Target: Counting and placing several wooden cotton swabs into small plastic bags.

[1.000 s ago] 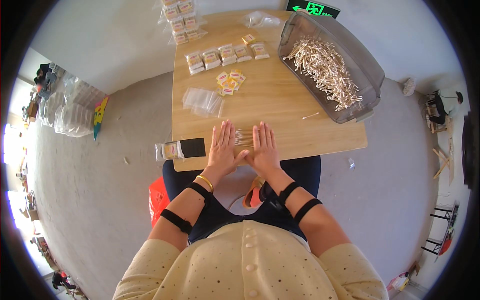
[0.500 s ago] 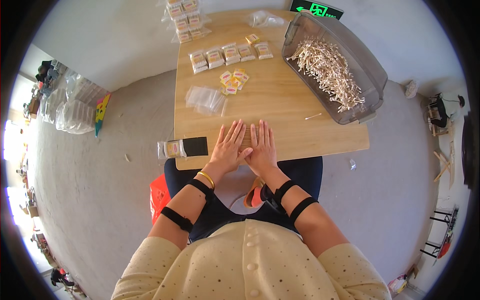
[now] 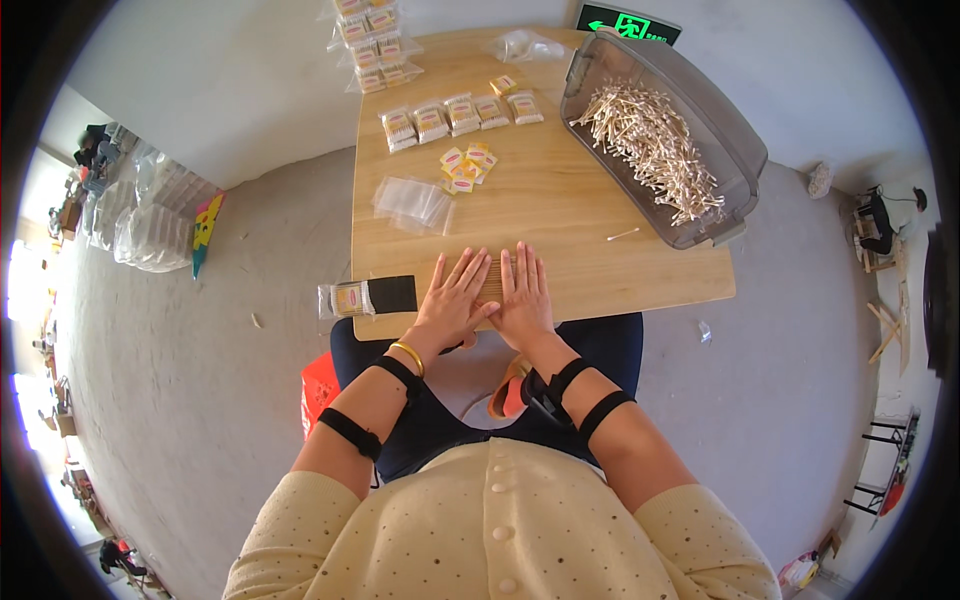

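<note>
Swabs [image 3: 489, 284]: row, near edge of tabletop [image 3: 620, 280]. Left grip [image 3: 452, 298], right grip [image 3: 524, 300]: lie outstretched, flat, at the row's sides, clasping nothing. Tub [image 3: 715, 132]: right edge.

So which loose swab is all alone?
The single swab on the table, left of the grey bin; others lie heaped inside it or lined up between left hand and right hand.

A dark sign [image 3: 630, 24] bears a green arrow and running figure — print on the yellow cards [image 3: 464, 170] seems illegibly small.
</note>
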Motion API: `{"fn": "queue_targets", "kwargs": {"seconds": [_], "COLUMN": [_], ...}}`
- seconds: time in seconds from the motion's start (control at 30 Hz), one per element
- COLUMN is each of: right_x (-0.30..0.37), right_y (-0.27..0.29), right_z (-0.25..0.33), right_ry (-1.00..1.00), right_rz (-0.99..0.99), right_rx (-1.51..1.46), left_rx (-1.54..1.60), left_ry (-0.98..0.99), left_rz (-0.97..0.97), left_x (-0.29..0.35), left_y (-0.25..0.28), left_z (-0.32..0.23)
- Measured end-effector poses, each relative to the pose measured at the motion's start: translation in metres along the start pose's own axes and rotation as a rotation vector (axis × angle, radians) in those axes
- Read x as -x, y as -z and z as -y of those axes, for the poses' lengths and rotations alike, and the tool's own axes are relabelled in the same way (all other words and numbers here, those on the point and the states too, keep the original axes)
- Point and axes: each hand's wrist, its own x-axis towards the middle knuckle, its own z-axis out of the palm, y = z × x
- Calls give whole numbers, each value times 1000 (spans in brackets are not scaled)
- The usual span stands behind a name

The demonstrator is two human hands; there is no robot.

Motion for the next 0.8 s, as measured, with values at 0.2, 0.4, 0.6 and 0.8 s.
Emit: {"fn": "queue_targets", "kwargs": {"seconds": [0.2,0.4,0.6,0.8], "right_x": [6,4,7,14], "right_y": [4,5,15,11], "right_z": [-11,-14,-18,-18], "right_ry": [49,57,70,96], "right_rz": [-62,-49,-18,-3], "right_rx": [-108,-57,-79,-68], "left_rx": [208,221,300,138], "left_ry": [133,87,194,198], "left_rz": [-33,-61,-159,-112], "left_x": [-1,-13,-9,16], "left_y": [3,9,14,-2], "left_z": [6,4,7,4]}}
